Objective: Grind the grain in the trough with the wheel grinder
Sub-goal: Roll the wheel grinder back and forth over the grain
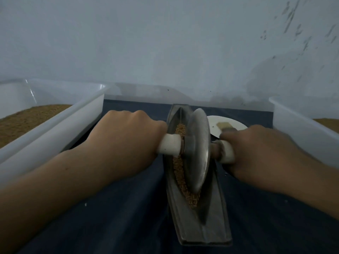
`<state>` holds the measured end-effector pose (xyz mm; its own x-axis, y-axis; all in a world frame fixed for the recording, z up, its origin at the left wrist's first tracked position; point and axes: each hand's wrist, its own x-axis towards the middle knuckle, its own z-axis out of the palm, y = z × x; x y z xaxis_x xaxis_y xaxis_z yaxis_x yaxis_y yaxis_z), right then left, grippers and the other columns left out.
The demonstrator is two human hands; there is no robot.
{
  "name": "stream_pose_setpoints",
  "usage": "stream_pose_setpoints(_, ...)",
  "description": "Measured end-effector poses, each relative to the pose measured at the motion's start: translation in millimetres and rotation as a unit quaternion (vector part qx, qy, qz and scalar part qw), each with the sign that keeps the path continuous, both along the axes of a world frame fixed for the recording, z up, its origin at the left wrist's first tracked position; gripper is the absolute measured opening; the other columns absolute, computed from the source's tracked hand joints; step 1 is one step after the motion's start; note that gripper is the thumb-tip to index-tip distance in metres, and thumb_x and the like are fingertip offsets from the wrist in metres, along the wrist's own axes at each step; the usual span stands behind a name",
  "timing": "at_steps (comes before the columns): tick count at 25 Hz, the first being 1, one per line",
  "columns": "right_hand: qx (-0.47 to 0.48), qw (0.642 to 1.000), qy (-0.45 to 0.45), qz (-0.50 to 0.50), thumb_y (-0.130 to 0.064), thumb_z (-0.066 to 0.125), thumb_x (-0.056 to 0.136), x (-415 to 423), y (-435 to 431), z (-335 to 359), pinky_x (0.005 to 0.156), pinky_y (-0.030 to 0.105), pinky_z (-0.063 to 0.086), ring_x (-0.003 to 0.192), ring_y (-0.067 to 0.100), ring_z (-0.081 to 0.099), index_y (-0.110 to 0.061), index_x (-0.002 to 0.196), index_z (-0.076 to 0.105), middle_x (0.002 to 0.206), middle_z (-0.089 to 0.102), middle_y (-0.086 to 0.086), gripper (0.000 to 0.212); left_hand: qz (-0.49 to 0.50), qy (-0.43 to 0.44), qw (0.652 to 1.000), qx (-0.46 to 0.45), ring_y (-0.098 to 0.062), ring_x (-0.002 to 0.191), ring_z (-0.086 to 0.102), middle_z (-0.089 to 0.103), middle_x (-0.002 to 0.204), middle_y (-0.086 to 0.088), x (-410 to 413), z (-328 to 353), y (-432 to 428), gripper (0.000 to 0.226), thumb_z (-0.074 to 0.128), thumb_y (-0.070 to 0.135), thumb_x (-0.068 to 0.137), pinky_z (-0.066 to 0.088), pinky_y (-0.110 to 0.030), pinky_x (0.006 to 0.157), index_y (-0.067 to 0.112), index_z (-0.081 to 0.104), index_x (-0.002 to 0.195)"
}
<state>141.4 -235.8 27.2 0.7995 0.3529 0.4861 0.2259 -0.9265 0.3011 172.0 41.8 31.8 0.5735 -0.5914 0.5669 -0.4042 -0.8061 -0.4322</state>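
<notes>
Wheel grinder (199, 153) first: stands on edge in the metal trough (211, 226), about mid-length, top leaning a little to the right. Sits right in the grain (178, 173), which shows as a tan line along the left side of the groove, both beyond the disc and back toward the near end.

Left hand (126, 138): wrapped round the white handle (169, 144) on the left of the disc, knuckles up, fingers curled under. Right hand (256, 149): same deal on the other handle (227, 152), closed round it, though too blurred to pick out single fingers.

Now the bit that matters. Long axis of the trough: straight away from the body, near end low in the view, far tip pointing at the wall (165, 43). Axle: crosswise to that, one handle per side. Hands roughly level with each other, neither really nearer. So probably calls for a roll along the groove, away or back, can't say which, pushed evenly from both sides. Worth watching for a lopsided push twisting the disc against the groove wall and flicking grain onto the dark cloth (128, 217).

Also around: white tub (55, 129) on the left holding tan stuff, second tub (297, 125) on the right, white plate (216, 120) with a small brush (224, 125) just past the right hand.
</notes>
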Motion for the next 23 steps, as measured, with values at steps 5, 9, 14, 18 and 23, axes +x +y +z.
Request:
stream_pose_setpoints(5,0.011,0.999,-0.015,-0.047,-0.040,0.068,0.078,53.1,15.6,0.4,0.046,0.023,0.024,0.053,0.015,0.048,-0.031,0.078,0.049,0.065,0.051,-0.010,0.021,0.139,0.078,0.986,-0.048,-0.014,0.050,0.027,0.030,0.064,0.007,38.4,-2.8,-24.1,0.020,0.061,0.039,0.085,0.024,-0.029,0.048,0.029,0.044,0.081)
stream_pose_setpoints(9,0.035,0.997,0.021,-0.059,-0.036,0.067,0.084,69.2,24.3,11.4,0.056,0.029,0.036,0.072,0.023,0.058,-0.030,0.085,0.050,0.080,0.059,-0.003,0.018,0.156,0.129,0.977,-0.066,-0.018,0.062,0.038,0.035,0.069,0.007,45.7,1.8,-27.7,0.013,0.057,0.040,0.089,0.033,-0.034,0.058,0.027,0.052,0.091)
stream_pose_setpoints(14,0.061,0.995,0.077,-0.013,-0.047,0.061,0.061,3.7,-4.7,-8.9,0.042,0.017,0.015,0.045,-0.002,0.030,-0.046,0.069,0.043,0.055,0.034,-0.018,0.020,-0.011,-0.008,1.000,0.016,-0.016,0.043,0.018,0.012,0.059,0.011,8.9,3.2,-1.2,0.018,0.055,0.049,0.061,0.018,-0.019,0.044,0.035,0.046,0.068)
stream_pose_setpoints(18,0.020,0.999,-0.026,-0.043,-0.045,0.070,0.057,30.6,0.8,-4.7,0.044,0.015,0.012,0.040,0.004,0.026,-0.034,0.065,0.044,0.052,0.030,-0.016,0.030,0.086,0.123,0.989,-0.005,-0.016,0.052,0.043,0.043,0.062,0.011,32.5,4.5,-13.8,0.011,0.058,0.048,0.074,0.038,-0.027,0.047,0.038,0.054,0.077)
stream_pose_setpoints(23,0.059,0.995,0.064,-0.058,-0.041,0.066,0.083,75.4,9.8,14.7,0.061,0.032,0.041,0.077,0.028,0.061,-0.030,0.088,0.052,0.086,0.063,0.000,0.019,0.141,0.211,0.966,-0.047,-0.021,0.077,0.060,0.060,0.085,0.005,61.2,16.3,-22.0,0.020,0.059,0.047,0.083,0.051,-0.035,0.067,0.032,0.063,0.096)
